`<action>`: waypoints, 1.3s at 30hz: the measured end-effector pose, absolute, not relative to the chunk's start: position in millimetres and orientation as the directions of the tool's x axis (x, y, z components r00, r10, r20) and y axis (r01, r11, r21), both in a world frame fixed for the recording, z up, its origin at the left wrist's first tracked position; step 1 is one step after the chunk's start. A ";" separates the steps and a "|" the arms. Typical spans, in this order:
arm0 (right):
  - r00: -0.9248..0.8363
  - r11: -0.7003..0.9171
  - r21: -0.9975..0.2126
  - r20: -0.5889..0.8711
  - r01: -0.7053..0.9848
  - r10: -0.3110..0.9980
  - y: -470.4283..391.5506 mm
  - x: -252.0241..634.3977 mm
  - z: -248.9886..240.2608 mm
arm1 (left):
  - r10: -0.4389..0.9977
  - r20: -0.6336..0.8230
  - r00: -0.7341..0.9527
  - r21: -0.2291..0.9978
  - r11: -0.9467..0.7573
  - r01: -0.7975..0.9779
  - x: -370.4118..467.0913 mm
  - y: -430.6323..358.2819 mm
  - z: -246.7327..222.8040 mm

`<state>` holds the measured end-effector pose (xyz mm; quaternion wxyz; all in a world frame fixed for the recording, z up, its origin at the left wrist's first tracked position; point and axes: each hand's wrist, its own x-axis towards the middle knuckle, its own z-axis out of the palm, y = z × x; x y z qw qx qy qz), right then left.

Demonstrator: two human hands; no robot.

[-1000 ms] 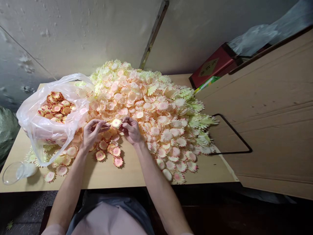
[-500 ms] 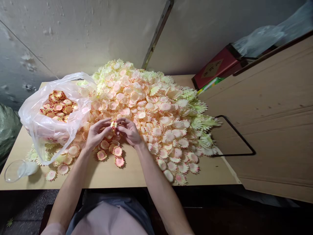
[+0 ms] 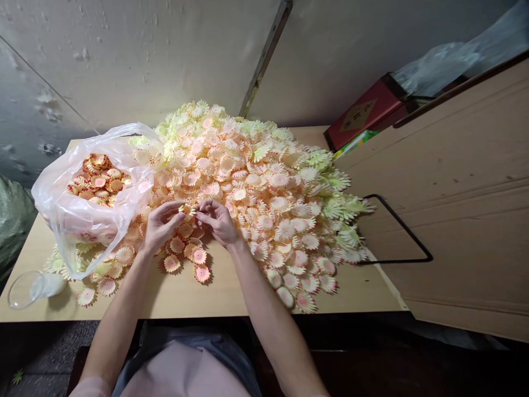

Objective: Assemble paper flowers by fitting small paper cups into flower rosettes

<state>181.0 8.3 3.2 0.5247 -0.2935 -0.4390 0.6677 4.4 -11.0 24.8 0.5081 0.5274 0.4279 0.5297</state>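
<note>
A small pale-yellow artificial flower piece with notched, reddish-tipped petals is held up between my two hands. The thumb and fingers of my left hand pinch its left side. My right hand is closed, its thumb and fingertips pinching at the right edge of the same piece. Just below lie several loose flower pieces with pink centres. Behind and to the right spreads a big heap of similar pale flower pieces, stacked loosely on the table.
An open white plastic bag on the left contains red-edged flower pieces. A clear cup lies on its side at the front left. Cardboard with a black wire handle borders the right; a red box stands behind.
The flower piece in my fingers has shifted slightly left and turned, now showing wider with its petals spread. My arms have barely moved.
</note>
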 end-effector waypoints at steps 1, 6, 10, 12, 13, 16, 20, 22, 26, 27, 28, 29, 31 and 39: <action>-0.283 -0.060 -0.896 0.076 -0.441 0.956 8.5 181.0 3.2 | 0.993 0.117 0.030 0.988 -0.114 -0.100 4.4 -10.6 24.5; -0.348 -0.047 -0.912 0.107 -0.407 0.931 6.8 181.1 3.0 | 0.994 0.083 -0.074 0.980 -0.095 -0.174 5.0 -8.5 22.8; -0.427 -0.043 -0.939 0.113 -0.340 0.897 5.4 184.6 3.8 | 0.970 0.166 -0.176 0.967 -0.195 -0.163 -1.6 -2.6 19.0; -0.434 -0.016 -0.950 0.127 -0.311 0.892 5.4 187.2 4.9 | 0.946 0.189 -0.262 0.953 -0.241 -0.182 -7.8 1.9 16.9; -0.430 -0.002 -0.952 0.137 -0.306 0.892 5.4 188.4 5.7 | 0.933 0.193 -0.304 0.947 -0.259 -0.192 -10.5 4.0 16.2; -0.419 0.007 -0.949 0.145 -0.314 0.896 4.7 190.2 8.4 | 0.941 0.173 -0.290 0.938 -0.247 -0.244 -13.1 6.2 17.0; -0.512 -0.092 -0.950 0.079 -0.298 0.855 1.9 190.2 10.9 | 0.989 0.107 -0.104 0.931 -0.136 -0.339 -5.0 1.0 22.7; -0.543 -0.135 -0.940 0.060 -0.313 0.838 1.2 190.1 11.1 | 0.994 0.083 -0.068 0.934 -0.101 -0.342 -1.3 -1.8 24.1; -0.447 -0.101 -0.915 0.093 -0.392 0.890 2.7 189.5 10.8 | 0.994 0.063 -0.085 0.950 -0.086 -0.301 -0.2 -3.5 21.2; -0.409 -0.086 -0.909 0.097 -0.408 0.907 3.3 189.2 11.0 | 0.994 0.054 -0.091 0.950 -0.079 -0.302 -0.4 -3.5 20.3; -0.374 -0.076 -0.904 0.097 -0.421 0.922 3.8 188.7 11.3 | 0.995 0.041 -0.093 0.949 -0.068 -0.307 -0.5 -3.6 19.8; -0.346 -0.071 -0.901 0.091 -0.428 0.934 4.3 188.3 11.6 | 0.995 0.026 -0.095 0.947 -0.054 -0.316 -0.4 -3.7 19.8; -0.314 -0.069 -0.897 0.081 -0.437 0.946 4.8 187.4 12.0 | 0.995 0.003 -0.096 0.946 -0.034 -0.321 0.1 -4.2 20.7; -0.281 -0.059 -0.902 0.071 -0.429 0.957 5.4 186.6 10.4 | 0.999 0.012 -0.039 0.953 -0.023 -0.302 -1.1 -5.5 24.8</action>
